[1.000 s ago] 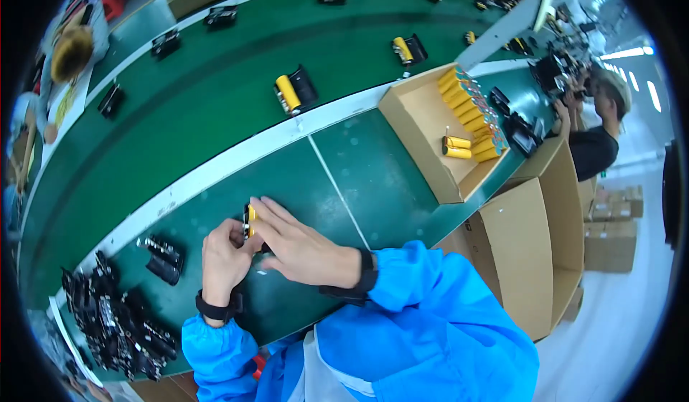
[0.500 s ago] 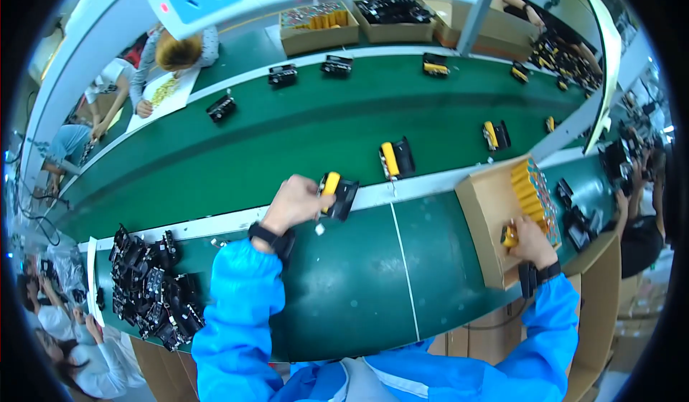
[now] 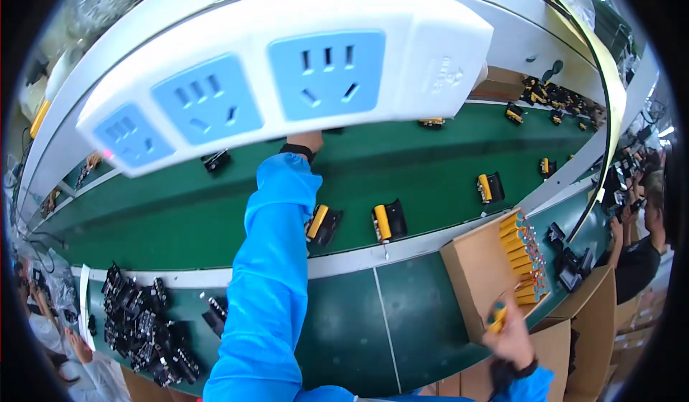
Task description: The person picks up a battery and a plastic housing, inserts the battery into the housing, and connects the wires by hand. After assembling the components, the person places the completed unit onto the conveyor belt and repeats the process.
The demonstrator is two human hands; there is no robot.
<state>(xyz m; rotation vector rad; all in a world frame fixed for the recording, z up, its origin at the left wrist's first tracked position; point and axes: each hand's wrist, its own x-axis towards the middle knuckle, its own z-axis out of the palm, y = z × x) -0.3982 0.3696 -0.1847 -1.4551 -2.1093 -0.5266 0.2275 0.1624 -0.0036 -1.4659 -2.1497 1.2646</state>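
My right hand [image 3: 511, 336] is closed on a yellow cylindrical battery [image 3: 497, 319], beside the near side of an open cardboard box [image 3: 468, 273]. Rows of similar yellow batteries [image 3: 518, 248] stand in that box. My left arm stretches far across the green conveyor belt [image 3: 423, 165]. Only the back of my left hand [image 3: 310, 141] shows; its fingers are hidden behind the power strip. Nearer on the belt lie a black housing [image 3: 329, 227] with a yellow battery in it and, to its right, another such housing [image 3: 397, 220].
A white power strip [image 3: 402, 65] with blue sockets hangs across the upper view. Black housings are heaped [image 3: 147, 323] at the left of the table, and a loose one [image 3: 214, 316] lies by my sleeve. More parts sit along the belt. A person [image 3: 642, 223] works at the right.
My left hand has let go of the black housing with the battery and reached to the belt's far side. My right hand has drawn the battery toward me. The view has shifted, bringing the strip closer.
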